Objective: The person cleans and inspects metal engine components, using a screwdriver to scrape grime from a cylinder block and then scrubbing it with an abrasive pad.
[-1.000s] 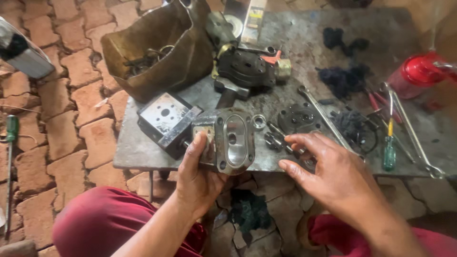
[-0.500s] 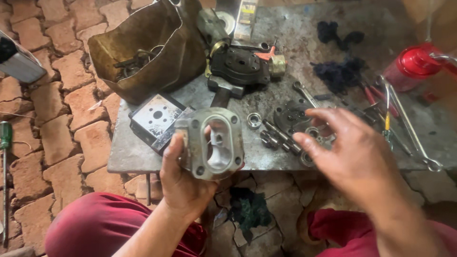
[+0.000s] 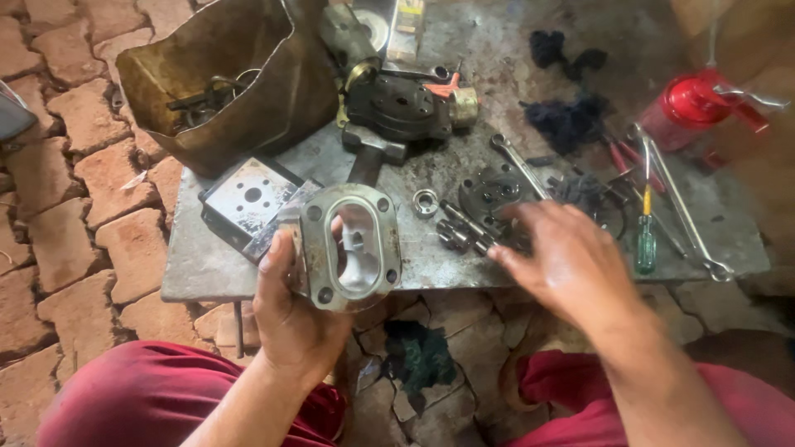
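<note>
My left hand (image 3: 291, 319) grips a grey metal pump housing (image 3: 348, 247) with an oval opening and bolt holes at its corners, held upright at the near edge of the low metal table (image 3: 199, 265). My right hand (image 3: 571, 261) hovers, fingers spread, over small steel gears and shafts (image 3: 460, 232) and a round dark metal plate (image 3: 493, 192); it holds nothing I can see. A small bearing ring (image 3: 426, 202) lies between the housing and the gears.
A square metal block (image 3: 248, 199), a dark pump body (image 3: 397, 108), an oily brown bag of tools (image 3: 224, 83), black rags (image 3: 567, 120), wrenches (image 3: 517, 161), a green-handled screwdriver (image 3: 646, 240) and a red oil can (image 3: 691, 103) sit on the table. Brick paving (image 3: 74, 190) lies left.
My left hand has turned the housing so its oval opening faces me. My right hand lifted from the table edge, then came down over the gears.
</note>
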